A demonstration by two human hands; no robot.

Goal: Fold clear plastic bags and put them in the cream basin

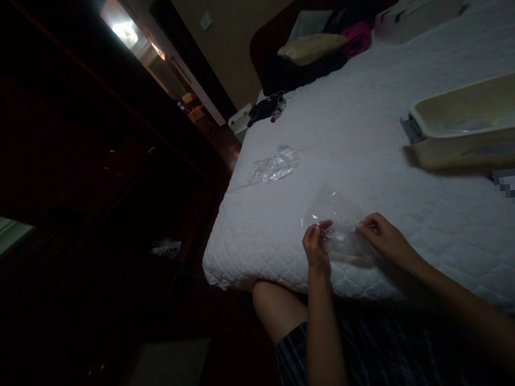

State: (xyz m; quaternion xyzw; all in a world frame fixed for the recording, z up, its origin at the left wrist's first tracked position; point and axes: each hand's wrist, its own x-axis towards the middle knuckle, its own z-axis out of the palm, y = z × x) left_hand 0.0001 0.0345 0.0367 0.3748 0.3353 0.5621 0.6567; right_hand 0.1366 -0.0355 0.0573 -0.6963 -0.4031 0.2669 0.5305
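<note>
Head view: looking down at thin clear plastic (346, 246), pinched on one side by the left grip (316, 245) and on the other by the right grip (384, 236). Fingertips closed on the plastic at both ends. Stretched between the two grips, over the near edge of a white bed (337, 126), with part of it poking out past the fingers. Too see-through to tell whether a bag or a sheet. Ahead and to the left of the left grip: more clear plastic (277, 165), all crumpled on the bed. Right of the right grip and well apart from it: a big cream tub (469, 149). Far ahead of both grips: a white box (423, 14), a bright pink cloth (358, 39) and a puffy yellowish pack (313, 48), near one another. Behind and left of the left grip: a bare knee (273, 305), beside dark striped shorts (370, 353).
</note>
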